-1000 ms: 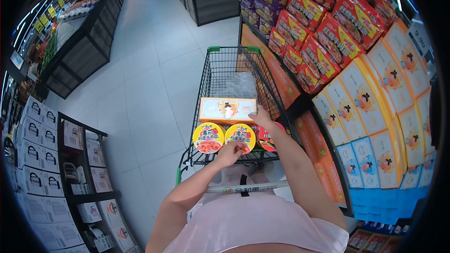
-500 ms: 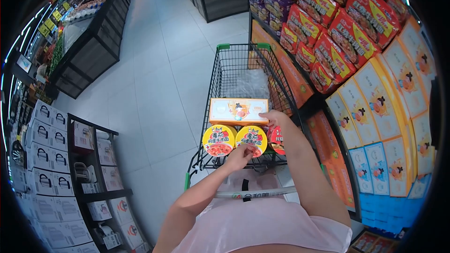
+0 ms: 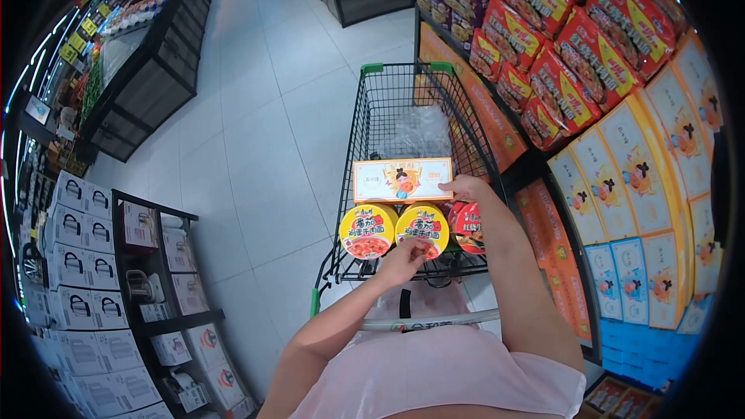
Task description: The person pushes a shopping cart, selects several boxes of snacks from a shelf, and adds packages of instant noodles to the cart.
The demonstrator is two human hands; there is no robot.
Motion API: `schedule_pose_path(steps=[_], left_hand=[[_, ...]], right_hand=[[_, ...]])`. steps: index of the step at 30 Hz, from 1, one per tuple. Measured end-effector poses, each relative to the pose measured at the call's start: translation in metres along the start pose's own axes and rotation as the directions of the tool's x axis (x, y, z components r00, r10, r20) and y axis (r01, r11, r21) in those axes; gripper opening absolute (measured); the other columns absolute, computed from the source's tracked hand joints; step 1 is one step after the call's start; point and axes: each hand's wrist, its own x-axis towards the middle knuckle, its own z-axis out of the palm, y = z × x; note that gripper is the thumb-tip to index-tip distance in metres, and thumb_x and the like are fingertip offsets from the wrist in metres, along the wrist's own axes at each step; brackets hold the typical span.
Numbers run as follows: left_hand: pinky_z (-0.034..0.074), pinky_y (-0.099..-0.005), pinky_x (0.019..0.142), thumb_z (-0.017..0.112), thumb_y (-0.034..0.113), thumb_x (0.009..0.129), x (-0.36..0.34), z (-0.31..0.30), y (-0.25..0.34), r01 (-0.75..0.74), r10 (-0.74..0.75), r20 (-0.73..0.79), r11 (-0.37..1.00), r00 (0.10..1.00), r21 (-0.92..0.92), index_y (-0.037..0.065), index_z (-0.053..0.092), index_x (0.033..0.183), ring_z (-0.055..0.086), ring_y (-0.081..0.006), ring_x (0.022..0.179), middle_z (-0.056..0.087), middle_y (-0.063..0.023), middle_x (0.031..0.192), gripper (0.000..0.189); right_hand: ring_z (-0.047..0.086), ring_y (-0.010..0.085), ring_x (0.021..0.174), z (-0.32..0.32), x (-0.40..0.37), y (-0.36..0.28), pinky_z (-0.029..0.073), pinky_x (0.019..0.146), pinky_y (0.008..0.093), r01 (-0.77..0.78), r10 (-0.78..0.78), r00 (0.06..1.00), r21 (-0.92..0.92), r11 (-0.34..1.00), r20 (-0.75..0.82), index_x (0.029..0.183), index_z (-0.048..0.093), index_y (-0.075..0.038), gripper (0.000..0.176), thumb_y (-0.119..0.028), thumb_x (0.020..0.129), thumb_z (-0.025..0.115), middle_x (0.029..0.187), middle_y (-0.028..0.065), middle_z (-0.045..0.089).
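A black wire shopping cart (image 3: 372, 112) with green corners stands in front of me. Two yellow-lidded instant noodle bowls (image 3: 368, 230) (image 3: 422, 226) sit side by side in its near section, with a red-lidded bowl (image 3: 469, 226) to their right. Behind them lies an orange and white box (image 3: 402, 179). My left hand (image 3: 405, 260) rests its fingers on the near edge of the right yellow bowl. My right hand (image 3: 463, 186) touches the right end of the box. A clear plastic bag (image 3: 415, 133) lies deeper in the cart.
Shelves on the right hold red noodle multipacks (image 3: 570, 43) above yellow boxes (image 3: 628, 178) and blue boxes (image 3: 636, 271). A low rack of white boxes (image 3: 85, 264) stands at the left. Dark display stands (image 3: 143, 81) line the far left of the grey tiled aisle (image 3: 264, 132).
The view shifted slightly, so the cart sits a little further right. My right hand moved along the right end of the box, uncovering more of the red bowl. My left hand stays on the yellow bowl.
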Motion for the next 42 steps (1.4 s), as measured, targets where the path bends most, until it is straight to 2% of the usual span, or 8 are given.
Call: schedule_pose_path(steps=[13, 16, 21, 22, 25, 27, 33, 42], left_hand=[[0.048, -0.0270, 0.072, 0.060, 0.007, 0.087, 0.006, -0.005, -0.004, 0.021, -0.020, 0.041, 1.000, 0.999, -0.023, 0.002, 0.057, 0.113, 0.059, -0.0129, 0.077, 0.064, -0.0069, 0.092, 0.026], [0.048, -0.0262, 0.072, 0.061, 0.005, 0.086, 0.007, -0.005, -0.011, -0.019, 0.022, 0.049, 0.997, 0.999, -0.079, 0.002, 0.058, 0.112, 0.059, -0.0119, 0.076, 0.065, -0.0065, 0.095, 0.026], [0.048, -0.0255, 0.062, 0.069, 0.002, 0.081, 0.005, -0.005, -0.015, -0.084, 0.086, 0.020, 0.993, 0.996, -0.088, 0.001, 0.064, 0.089, 0.059, -0.0102, 0.065, 0.064, -0.0045, 0.074, 0.009], [0.046, -0.0249, 0.058, 0.069, 0.003, 0.081, 0.003, -0.008, -0.009, -0.016, 0.020, 0.046, 0.997, 0.999, -0.076, 0.001, 0.066, 0.086, 0.057, -0.0090, 0.063, 0.064, -0.0039, 0.070, 0.005], [0.040, -0.0221, 0.055, 0.067, 0.005, 0.085, 0.002, -0.009, -0.004, 0.029, -0.021, 0.066, 0.993, 0.998, -0.116, 0.000, 0.064, 0.084, 0.052, -0.0064, 0.060, 0.061, -0.0003, 0.069, 0.006], [0.039, -0.0218, 0.054, 0.064, 0.013, 0.089, 0.004, -0.011, -0.010, 0.022, -0.014, 0.076, 0.995, 0.997, -0.097, 0.001, 0.064, 0.080, 0.051, -0.0066, 0.058, 0.061, -0.0008, 0.067, 0.015], [0.040, -0.0242, 0.054, 0.054, 0.026, 0.095, 0.008, -0.015, -0.009, 0.054, -0.052, 0.017, 0.990, 0.998, -0.132, 0.000, 0.065, 0.072, 0.051, -0.0086, 0.056, 0.059, -0.0013, 0.062, 0.036], [0.044, -0.0239, 0.066, 0.054, 0.019, 0.095, 0.006, -0.014, -0.001, 0.071, -0.072, 0.002, 0.982, 0.997, -0.176, 0.001, 0.062, 0.088, 0.053, -0.0095, 0.070, 0.059, -0.0016, 0.077, 0.020]], right_hand=[[0.060, 0.0332, 0.108, 0.020, 0.033, 0.014, 0.050, 0.086, 0.0441, 0.273, -0.360, 0.918, -0.389, 0.880, -0.169, 0.128, 0.055, -0.005, 0.063, -0.043, 0.079, 0.068, 0.124, 0.0176, 0.059], [0.061, 0.0314, 0.105, 0.045, -0.074, -0.028, 0.045, 0.087, 0.0446, 0.081, -0.405, 0.750, -0.535, 0.841, -0.523, 0.112, 0.061, -0.006, 0.048, -0.040, 0.080, 0.066, 0.115, 0.0174, 0.063], [0.067, 0.0244, 0.085, 0.057, -0.168, 0.018, 0.051, 0.073, 0.0370, 0.700, -0.747, 0.313, -0.389, 0.599, -0.587, 0.099, 0.065, -0.005, 0.023, -0.015, 0.079, 0.068, 0.087, 0.0115, 0.069], [0.066, 0.0239, 0.080, 0.055, -0.199, 0.029, 0.052, 0.074, 0.0339, 0.655, -0.726, 0.346, -0.401, 0.640, -0.595, 0.094, 0.067, -0.005, 0.018, -0.016, 0.081, 0.067, 0.085, 0.0101, 0.069], [0.063, 0.0254, 0.069, 0.043, -0.258, 0.085, 0.050, 0.082, 0.0364, 0.478, -0.791, 0.111, -0.665, 0.574, -0.602, 0.086, 0.069, -0.006, 0.014, -0.019, 0.084, 0.065, 0.082, 0.0091, 0.069], [0.063, 0.0239, 0.075, 0.029, -0.309, 0.119, 0.048, 0.085, 0.0391, 0.447, -0.692, 0.173, -0.570, 0.689, -0.701, 0.085, 0.069, -0.006, 0.014, -0.019, 0.084, 0.064, 0.081, 0.0080, 0.069], [0.061, 0.0310, 0.090, -0.024, -0.450, 0.154, 0.047, 0.082, 0.0411, -0.042, -0.629, -0.385, -0.668, 0.743, -0.676, 0.088, 0.066, -0.004, 0.015, -0.011, 0.076, 0.070, 0.098, 0.0109, 0.067], [0.053, 0.0308, 0.101, -0.135, -0.510, 0.133, 0.041, 0.089, 0.0406, -0.446, -0.674, -0.241, -0.537, 0.716, -0.699, 0.107, 0.057, -0.004, 0.060, -0.033, 0.061, 0.083, 0.102, 0.0134, 0.057]])
